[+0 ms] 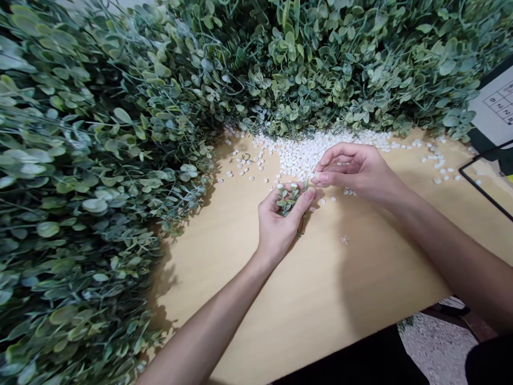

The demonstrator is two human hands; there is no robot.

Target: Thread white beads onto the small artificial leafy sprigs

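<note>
My left hand (pixel 279 220) holds a small green leafy sprig (pixel 287 200) between thumb and fingers, and its stem hangs down beside the palm. White bits show at the top of the sprig. Just right of it, my right hand (pixel 348 168) is closed in a pinch, its fingertips at the sprig's upper right end. Whatever lies between those fingertips is too small to make out. Behind both hands a heap of small white round pieces (pixel 298 155) spreads over the wooden table (pixel 248 315).
Dense piles of green foliage (pixel 100 176) line the left and back of the table. A small white star-shaped piece (pixel 344 240) lies in front of my right hand. At the right edge are a printed sheet (pixel 499 101) and a thin black bar (pixel 487 191).
</note>
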